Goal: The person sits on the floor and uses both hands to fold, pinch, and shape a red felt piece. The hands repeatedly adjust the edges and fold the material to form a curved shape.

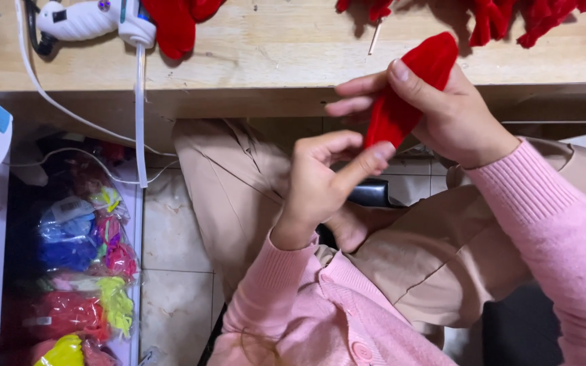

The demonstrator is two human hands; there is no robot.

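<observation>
The right hand [452, 115] grips a red felt piece [408, 91] with thumb over it, above the lap at the edge of the wooden tabletop [272, 61], while the left hand [323, 179], half curled, touches its lower tip, with a white glue gun [96, 20] and red scraps [523, 17] on the tabletop and bags of coloured yarn [76, 271] beside the tiled floor [171, 230].

We record: right hand [452, 115] gripping a red felt piece [405, 95], leaf-shaped, tilted, thumb across its upper part; left hand [323, 179] below, thumb tip touching the piece's lower end. Wooden table [272, 54] along the top, bearing a white glue gun [96, 20] with its white cord [140, 115] hanging over the edge, and red felt scraps [523, 17]. Lower left we note bags of coloured yarn [76, 271]. Pink sleeves, beige trousers
</observation>
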